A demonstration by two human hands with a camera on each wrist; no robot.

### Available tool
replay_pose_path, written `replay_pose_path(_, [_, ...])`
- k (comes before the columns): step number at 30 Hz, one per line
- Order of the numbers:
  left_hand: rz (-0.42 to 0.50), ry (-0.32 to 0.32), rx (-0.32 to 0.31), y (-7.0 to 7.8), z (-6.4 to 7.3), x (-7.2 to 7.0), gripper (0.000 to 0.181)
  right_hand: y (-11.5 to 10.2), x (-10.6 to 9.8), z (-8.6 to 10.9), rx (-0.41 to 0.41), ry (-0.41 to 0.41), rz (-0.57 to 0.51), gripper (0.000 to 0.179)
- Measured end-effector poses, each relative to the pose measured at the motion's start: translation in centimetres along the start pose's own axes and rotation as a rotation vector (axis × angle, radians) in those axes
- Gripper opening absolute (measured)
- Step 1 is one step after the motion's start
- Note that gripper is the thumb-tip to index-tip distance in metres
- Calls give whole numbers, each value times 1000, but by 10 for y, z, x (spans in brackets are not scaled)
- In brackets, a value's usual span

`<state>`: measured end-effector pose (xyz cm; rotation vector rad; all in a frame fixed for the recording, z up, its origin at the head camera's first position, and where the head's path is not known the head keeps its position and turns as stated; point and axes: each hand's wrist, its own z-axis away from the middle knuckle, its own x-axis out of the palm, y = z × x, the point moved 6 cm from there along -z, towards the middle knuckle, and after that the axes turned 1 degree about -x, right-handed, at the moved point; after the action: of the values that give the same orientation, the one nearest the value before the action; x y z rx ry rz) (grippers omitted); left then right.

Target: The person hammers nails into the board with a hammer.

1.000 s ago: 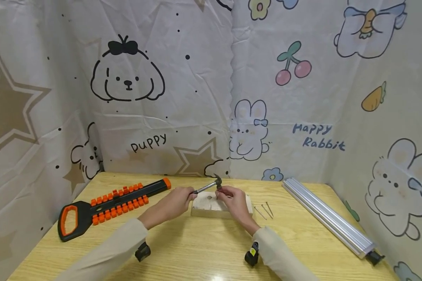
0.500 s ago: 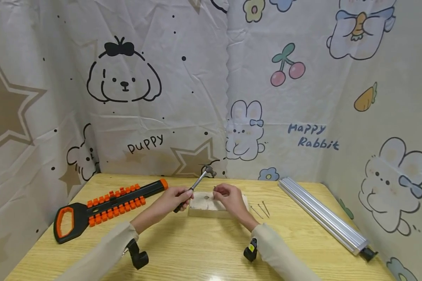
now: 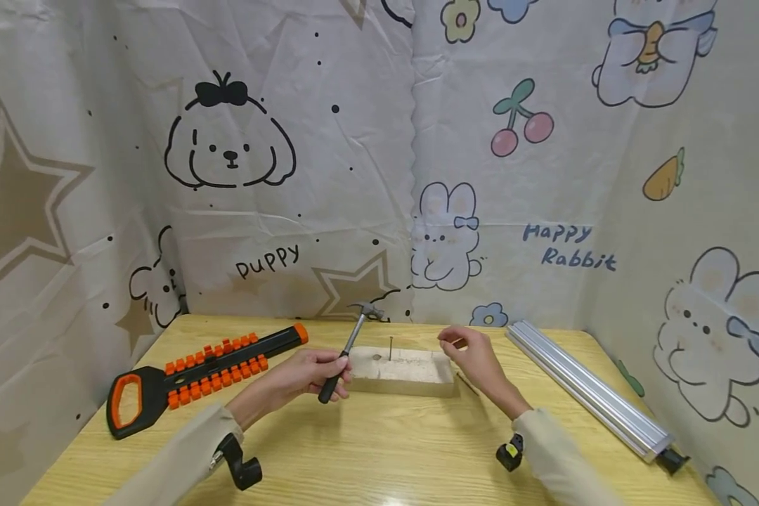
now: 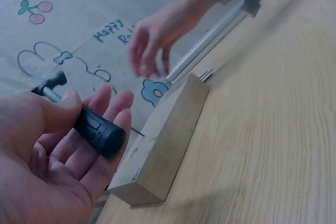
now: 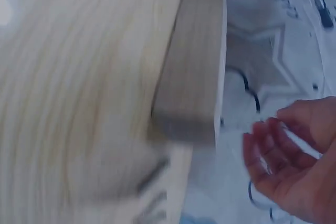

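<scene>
Your left hand [image 3: 319, 376], left of the frame's lower centre, pinches the hammer [image 3: 354, 334] by its handle, while your right hand [image 3: 478, 362], right of centre, is loosely curled around nothing. Just beyond, mid-frame, the nail [image 3: 391, 349] stands unsupported in the wooden block [image 3: 411, 372], so you seem ready to drive it; the next move likely calls for lining up the hammer. Half a second ago, your right hand covered that spot.

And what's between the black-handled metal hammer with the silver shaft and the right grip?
In the head view, a thin brown metal nail shows between the hammer and the right grip, standing upright from the pale rectangular wooden block.
</scene>
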<state>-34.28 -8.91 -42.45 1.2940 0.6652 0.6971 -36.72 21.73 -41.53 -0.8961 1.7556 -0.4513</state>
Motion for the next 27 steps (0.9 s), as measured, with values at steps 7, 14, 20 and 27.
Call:
replay_pose_path(7, [28,23,1,-3,-1,-2,40,38,-16,15,130,-188,171,6])
replay_pose_path(14, [-168,158,57,3,-3,-9,42,47,-4,24,128,-243,243,6])
replay_pose_path(20, [-239,248,102,8,-4,-8,34,42,4,22,154,-275,402,29])
replay_pose_path(27, [-350,339,154,4,0,-11,25,37,-2,11,240,-296,395,39])
